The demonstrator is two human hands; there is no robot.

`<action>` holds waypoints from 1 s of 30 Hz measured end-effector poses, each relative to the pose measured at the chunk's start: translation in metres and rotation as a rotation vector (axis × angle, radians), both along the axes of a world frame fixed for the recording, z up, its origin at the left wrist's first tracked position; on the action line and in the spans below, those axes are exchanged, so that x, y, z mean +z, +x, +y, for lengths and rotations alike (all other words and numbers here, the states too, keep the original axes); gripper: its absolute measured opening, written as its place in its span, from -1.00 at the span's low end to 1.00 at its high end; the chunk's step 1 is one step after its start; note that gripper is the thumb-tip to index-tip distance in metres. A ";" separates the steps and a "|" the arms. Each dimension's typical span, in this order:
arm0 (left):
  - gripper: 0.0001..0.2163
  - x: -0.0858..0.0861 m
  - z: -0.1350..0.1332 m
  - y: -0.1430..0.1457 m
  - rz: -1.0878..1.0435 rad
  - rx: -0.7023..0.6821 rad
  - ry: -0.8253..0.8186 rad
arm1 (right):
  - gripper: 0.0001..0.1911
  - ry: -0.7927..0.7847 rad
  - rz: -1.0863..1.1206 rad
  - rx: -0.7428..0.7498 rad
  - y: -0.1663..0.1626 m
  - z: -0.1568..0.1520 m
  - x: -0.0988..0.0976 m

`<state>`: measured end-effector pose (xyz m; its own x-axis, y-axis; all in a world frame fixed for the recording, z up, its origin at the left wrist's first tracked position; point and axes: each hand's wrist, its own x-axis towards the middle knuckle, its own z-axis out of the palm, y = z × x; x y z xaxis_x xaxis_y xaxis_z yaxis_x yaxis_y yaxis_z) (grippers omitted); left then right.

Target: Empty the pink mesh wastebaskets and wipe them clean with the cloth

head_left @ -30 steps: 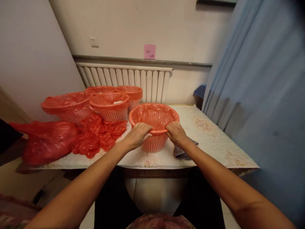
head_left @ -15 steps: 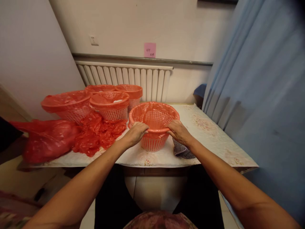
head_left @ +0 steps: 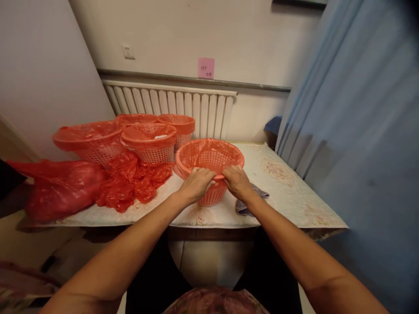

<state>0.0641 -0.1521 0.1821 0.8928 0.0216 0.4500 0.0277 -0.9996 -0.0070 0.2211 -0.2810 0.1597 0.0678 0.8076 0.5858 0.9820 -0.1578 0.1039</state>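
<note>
A round perforated plastic basket (head_left: pixel 212 197) stands upright on the table, lined with a thin red plastic bag (head_left: pixel 209 150) that is folded out over its rim. My left hand (head_left: pixel 199 182) is closed over the near rim, gripping the folded edge of the bag. Close beside it, my right hand (head_left: pixel 236 179) is closed on the same rim, its fingers curled round the bag's edge. Part of the basket's near side is hidden behind both hands. A grey cloth (head_left: pixel 250 203) lies under my right forearm.
Several more lined baskets (head_left: pixel 149 152) stand at the back left. In front of them lie crumpled red plastic bags (head_left: pixel 124 187) and a bulging red bag (head_left: pixel 65 185). The table (head_left: pixel 288 196) has a flowered cover. A radiator (head_left: pixel 209 107) is behind; a blue curtain (head_left: pixel 360 144) hangs right.
My hands have come closer together along the near rim of the basket, the left one moving to the right. The basket stays in place.
</note>
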 end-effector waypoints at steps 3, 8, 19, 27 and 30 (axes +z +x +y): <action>-0.81 -0.004 -0.002 0.005 0.018 0.044 0.086 | -0.74 -0.018 -0.024 -0.040 -0.014 0.005 0.000; -0.79 -0.008 0.037 -0.012 0.031 -0.053 0.071 | -0.81 -0.101 -0.046 0.094 0.001 -0.005 0.008; -0.83 0.006 0.026 -0.016 0.039 -0.101 -0.064 | -0.80 -0.062 -0.052 -0.023 -0.015 0.005 0.007; -0.78 -0.004 0.019 -0.011 0.048 -0.019 -0.004 | -0.64 -0.135 0.093 0.194 -0.007 -0.010 0.016; -0.76 -0.004 0.020 -0.014 0.034 -0.019 0.018 | -0.65 -0.127 0.143 0.226 0.013 -0.018 0.016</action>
